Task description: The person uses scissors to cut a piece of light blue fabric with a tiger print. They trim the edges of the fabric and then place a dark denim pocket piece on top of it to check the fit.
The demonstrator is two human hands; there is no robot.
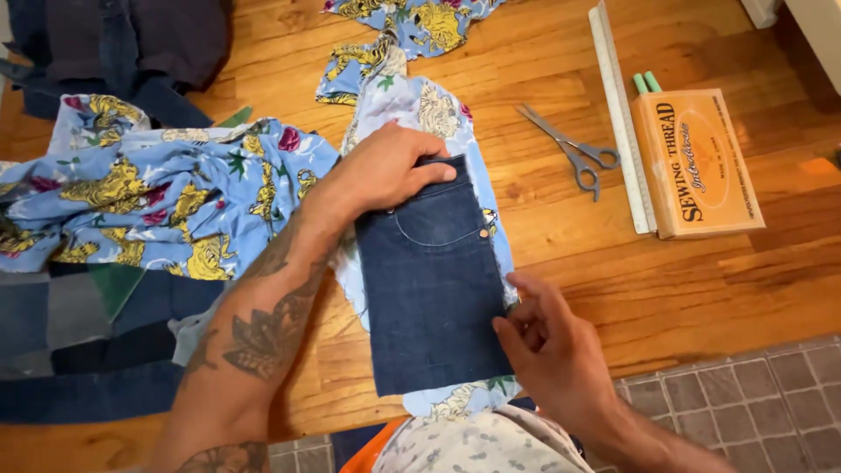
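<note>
Head camera, looking down on a wooden floor (701, 289): nearest the viewer, a printed garment (477, 442) lies at the bottom edge, beside grey floor tiles (753, 394). Just above it, the right hand (547, 346) pinches the lower right edge of a dark denim piece (429, 289), thumb and fingers closed on the cloth where it meets the fabric beneath. The denim piece, a rectangle with a curved pocket seam and one copper rivet, lies flat on a strip of pale blue floral fabric (420, 109) that shows along its right side and below its bottom edge. The tattooed left arm crosses from the lower left, and the left hand (390, 171) rests palm down on the top left corner of the denim, fingers spread flat and pressing rather than gripping anything.

To the left, a crumpled heap of the same blue floral print (149, 193), with yellow tigers and red flowers, lies over patchwork denim (79, 350). To the right, well apart from the hands, grey scissors (574, 149) lie shut on the bare wood, near a long white ruler (622, 114). An orange cardboard box (696, 162) touches the ruler's far side, with two green markers (646, 82) at its top edge. Farthest away, dark clothing (123, 44) fills the upper left corner and more floral scraps (412, 22) lie at the top centre.
</note>
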